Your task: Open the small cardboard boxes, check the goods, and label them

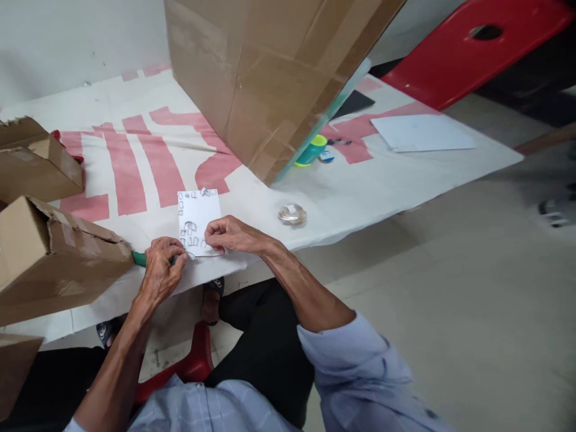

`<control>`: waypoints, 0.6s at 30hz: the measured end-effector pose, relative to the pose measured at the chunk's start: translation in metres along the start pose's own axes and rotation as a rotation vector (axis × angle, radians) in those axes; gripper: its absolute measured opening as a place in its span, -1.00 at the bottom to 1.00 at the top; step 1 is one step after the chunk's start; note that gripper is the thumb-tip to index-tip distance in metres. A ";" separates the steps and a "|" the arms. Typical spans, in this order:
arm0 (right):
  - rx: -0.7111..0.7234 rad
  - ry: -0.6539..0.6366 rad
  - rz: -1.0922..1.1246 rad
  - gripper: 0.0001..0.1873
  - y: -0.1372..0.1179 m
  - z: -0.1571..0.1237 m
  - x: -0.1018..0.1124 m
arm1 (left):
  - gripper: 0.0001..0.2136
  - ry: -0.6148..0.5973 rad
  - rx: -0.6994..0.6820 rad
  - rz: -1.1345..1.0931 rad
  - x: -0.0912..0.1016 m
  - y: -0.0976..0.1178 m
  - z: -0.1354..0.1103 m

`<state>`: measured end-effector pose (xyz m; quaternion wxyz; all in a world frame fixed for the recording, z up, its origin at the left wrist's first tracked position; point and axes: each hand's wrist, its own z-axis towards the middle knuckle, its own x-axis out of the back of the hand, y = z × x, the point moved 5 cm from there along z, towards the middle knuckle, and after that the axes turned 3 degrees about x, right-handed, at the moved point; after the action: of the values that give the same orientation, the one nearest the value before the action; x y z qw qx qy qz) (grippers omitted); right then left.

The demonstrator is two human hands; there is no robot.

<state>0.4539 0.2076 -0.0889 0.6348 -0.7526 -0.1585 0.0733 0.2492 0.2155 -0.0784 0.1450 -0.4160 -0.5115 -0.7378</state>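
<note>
A small white sheet of paper (202,210) lies near the front edge of the table, with several small grey-outlined shapes along its top, left side and lower part. I cannot tell whether these are drawn or stuck on. My left hand (162,264) is at the sheet's lower left corner, fingers curled over a green object (139,258) that shows on both sides of the hand; its kind is hidden. Over the sheet's lower right part, my right hand (229,234) has its fingers pinched together; anything between them is too small to make out.
Cardboard boxes (67,258) stand at the left, and a tall carton (270,72) rises behind the sheet. A clear-wrapped roll (292,215) lies to the right. Beyond it are a green-and-yellow cylinder (310,151) and white papers (420,133). A red chair (477,48) stands at the far right.
</note>
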 end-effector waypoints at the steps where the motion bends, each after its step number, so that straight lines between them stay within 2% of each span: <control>1: 0.003 -0.002 0.003 -0.88 0.000 0.000 0.000 | -0.86 -0.016 0.003 0.019 -0.002 0.001 0.002; 9: 0.015 0.039 0.013 -0.88 0.003 0.001 0.005 | -0.93 -0.151 0.018 0.185 -0.010 0.011 0.015; 18: 0.038 0.055 0.034 -0.89 0.000 0.000 0.008 | -0.93 -0.195 -0.003 0.313 -0.015 0.018 0.023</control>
<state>0.4613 0.2101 -0.0878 0.6518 -0.7448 -0.1268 0.0662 0.2808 0.2249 -0.0759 0.2073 -0.5602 -0.4510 -0.6632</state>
